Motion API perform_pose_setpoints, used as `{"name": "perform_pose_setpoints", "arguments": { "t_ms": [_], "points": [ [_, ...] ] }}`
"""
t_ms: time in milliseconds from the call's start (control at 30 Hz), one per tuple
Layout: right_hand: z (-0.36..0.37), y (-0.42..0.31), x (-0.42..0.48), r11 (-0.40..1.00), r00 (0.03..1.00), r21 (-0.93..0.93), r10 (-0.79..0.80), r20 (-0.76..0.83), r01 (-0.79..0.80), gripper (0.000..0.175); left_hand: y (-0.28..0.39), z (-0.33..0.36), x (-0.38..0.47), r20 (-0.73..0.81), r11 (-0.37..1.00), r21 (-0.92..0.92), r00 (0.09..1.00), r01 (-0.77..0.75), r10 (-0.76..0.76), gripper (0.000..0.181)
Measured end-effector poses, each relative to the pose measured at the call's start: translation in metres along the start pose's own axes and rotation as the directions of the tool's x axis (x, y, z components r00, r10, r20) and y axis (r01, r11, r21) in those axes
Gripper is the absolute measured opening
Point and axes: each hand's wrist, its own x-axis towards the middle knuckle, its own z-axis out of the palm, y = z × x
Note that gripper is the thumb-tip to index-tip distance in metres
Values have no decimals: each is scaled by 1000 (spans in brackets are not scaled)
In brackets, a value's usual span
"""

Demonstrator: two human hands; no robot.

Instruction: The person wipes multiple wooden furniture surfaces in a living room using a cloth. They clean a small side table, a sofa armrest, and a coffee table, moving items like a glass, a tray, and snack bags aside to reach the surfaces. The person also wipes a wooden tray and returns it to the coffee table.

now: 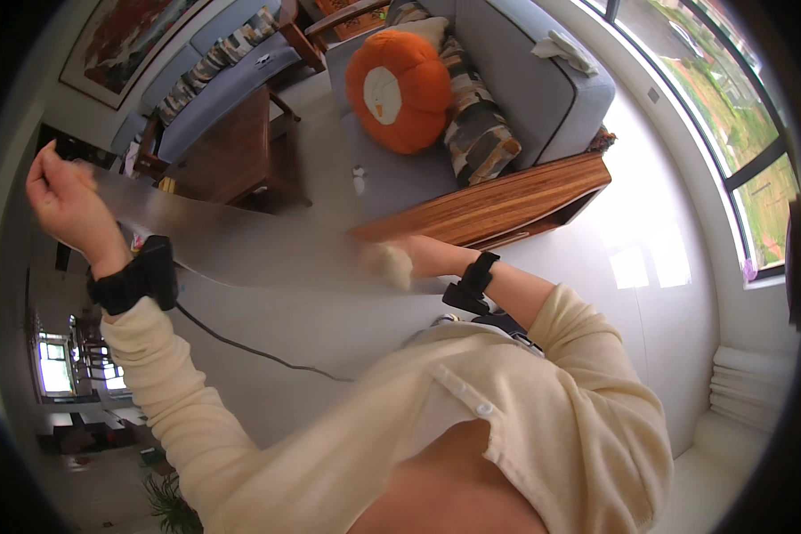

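Observation:
A translucent sheet [203, 230], apparently thin plastic film and blurred by motion, spans the space between my two hands. At the far left, raised, my left hand [73, 200] pinches one end of it with bent fingers. My right hand [424, 256] is lower, in front of my waist, at the sheet's other end. A pale cream bundle [390, 263] is held at its fingers; blur hides what exactly it is. Black straps with small modules circle both wrists, and a dark cable [260, 354] trails from the left one.
A grey sofa [397, 180] with a wooden side cabinet [494, 207] stands ahead, bearing an orange round cushion [404, 93] and a patterned pillow [477, 113]. Left of it are a dark wooden coffee table [230, 147] and another sofa [223, 100]. Windows [721, 113] line the right.

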Motion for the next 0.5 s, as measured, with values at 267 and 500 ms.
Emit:
{"name": "perform_pose_setpoints", "arguments": {
  "t_ms": [267, 500],
  "points": [
    [-87, -30, -39, 984, 986, -63, 162, -37, -164, 30, -144, -113, -4, -33, 831, 468, 946, 300, -323, 27],
    [-123, -147, -6, 841, 998, -539, -41, 42, 58, 39, -50, 4, -175, 712, 969, 234, 693, -76, -118, 55]
  ]
}}
